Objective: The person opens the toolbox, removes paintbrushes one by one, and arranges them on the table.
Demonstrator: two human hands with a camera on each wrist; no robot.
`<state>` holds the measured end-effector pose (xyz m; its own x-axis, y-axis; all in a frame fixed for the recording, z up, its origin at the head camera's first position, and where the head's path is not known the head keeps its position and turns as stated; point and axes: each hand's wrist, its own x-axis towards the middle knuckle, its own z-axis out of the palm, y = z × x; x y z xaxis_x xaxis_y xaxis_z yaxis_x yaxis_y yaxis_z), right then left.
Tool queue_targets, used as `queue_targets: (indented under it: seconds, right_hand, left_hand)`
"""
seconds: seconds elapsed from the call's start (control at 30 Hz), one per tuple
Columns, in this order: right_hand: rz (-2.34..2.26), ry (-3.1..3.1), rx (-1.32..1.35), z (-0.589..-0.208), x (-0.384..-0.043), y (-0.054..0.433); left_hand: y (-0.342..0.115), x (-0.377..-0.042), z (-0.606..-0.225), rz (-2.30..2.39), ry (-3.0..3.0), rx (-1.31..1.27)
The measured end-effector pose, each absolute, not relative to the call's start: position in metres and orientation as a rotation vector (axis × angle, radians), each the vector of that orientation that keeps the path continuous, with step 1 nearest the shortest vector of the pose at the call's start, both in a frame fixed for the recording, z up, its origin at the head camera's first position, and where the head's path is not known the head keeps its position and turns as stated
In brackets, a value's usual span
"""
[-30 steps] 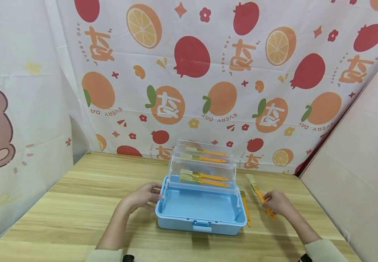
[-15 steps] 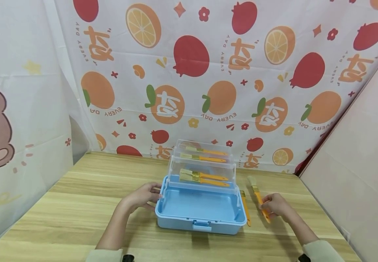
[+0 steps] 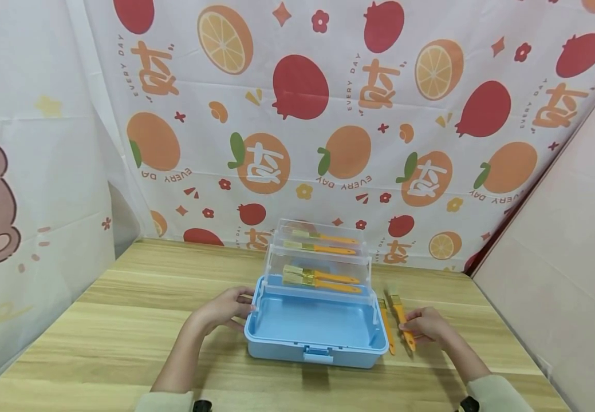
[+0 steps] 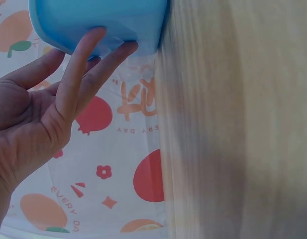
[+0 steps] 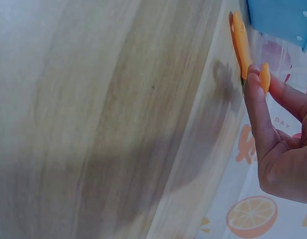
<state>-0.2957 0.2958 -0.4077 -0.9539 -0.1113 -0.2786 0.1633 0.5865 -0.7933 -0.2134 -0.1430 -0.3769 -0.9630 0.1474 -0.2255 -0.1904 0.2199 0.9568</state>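
Observation:
In the head view a light blue toolbox [image 3: 271, 350] stands opened on the table, its fold-out clear trays raised at the back. My left hand [image 3: 225, 309] touches the box's left side; the left wrist view shows its extended fingers [image 4: 73, 69] against the blue wall. To the right of the box, my right hand [image 3: 428, 325] pinches an orange-handled paintbrush [image 3: 399, 313] between thumb and fingers, bristles pointing away from me. A second paintbrush [image 3: 387, 329] lies on the table right beside the box. The right wrist view shows the pinched handle [image 5: 264, 77] end-on.
Several similar paintbrushes [image 3: 330, 249] lie in the clear trays [image 3: 369, 272]. The box's lower compartment [image 3: 312, 323] shows a bare blue floor. The wooden table [image 3: 137, 309] ends at a fruit-print curtain [image 3: 302, 166] behind, with pale walls on both sides.
My right hand has moved left with the paintbrush, closer to the brush beside the box, and the handle now points more toward me. My left hand stays at the box's side.

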Motion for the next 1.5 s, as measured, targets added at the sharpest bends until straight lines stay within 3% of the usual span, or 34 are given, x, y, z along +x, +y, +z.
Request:
queue_targets:
  seconds: [1.5]
  right_hand:
    - [-1.323,2.552,0.147,-0.422,-0.301,0.274]
  left_hand:
    - [-0.153,-0.229,-0.379,1.791,2.222,-0.012]
